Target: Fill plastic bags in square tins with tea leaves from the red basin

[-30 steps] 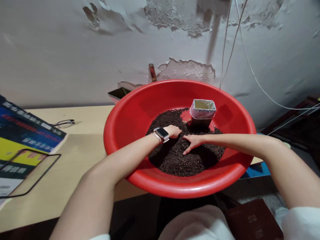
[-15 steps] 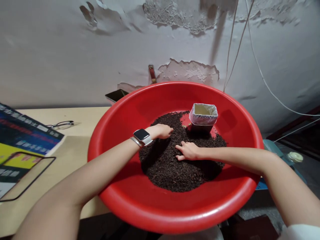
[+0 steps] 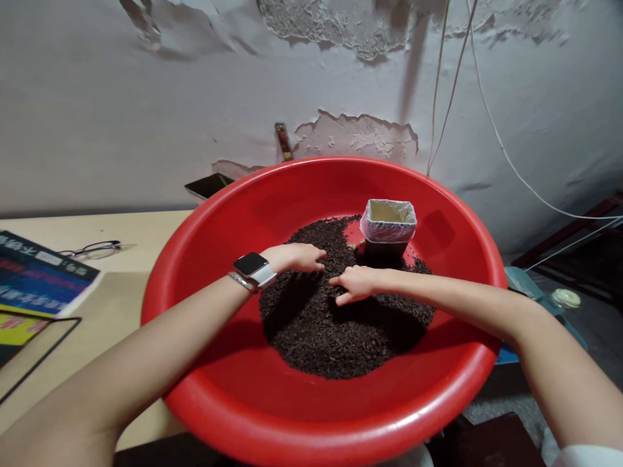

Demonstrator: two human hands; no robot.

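Observation:
A large red plastic basin (image 3: 311, 434) holds a spread heap of dark, dry, twisted bits that look like loose tea leaves (image 3: 331, 344). My left hand (image 3: 305, 257), with a watch on its wrist, reaches over the heap's left part. Its fingers are apart, and I see nothing held. Close to its right, my right hand (image 3: 354, 284) is low over the middle of the heap, index finger and thumb spread, also without anything visible in it. Behind my hands, a dark rectangular container (image 3: 387, 233) lined with clear plastic stands upright in the basin.
On the pale table (image 3: 131, 298) at left lie eyeglasses (image 3: 92, 248), a printed sheet (image 3: 39, 275) and a black frame-like outline (image 3: 53, 344). A dark flat device (image 3: 209, 185) rests behind the basin. White cables (image 3: 506, 152) hang before the peeling wall (image 3: 146, 117).
My right hand has shifted slightly, its index finger now pointing toward my left hand. My left hand's fingers have spread a little. The whole view has moved, so things sit further left.

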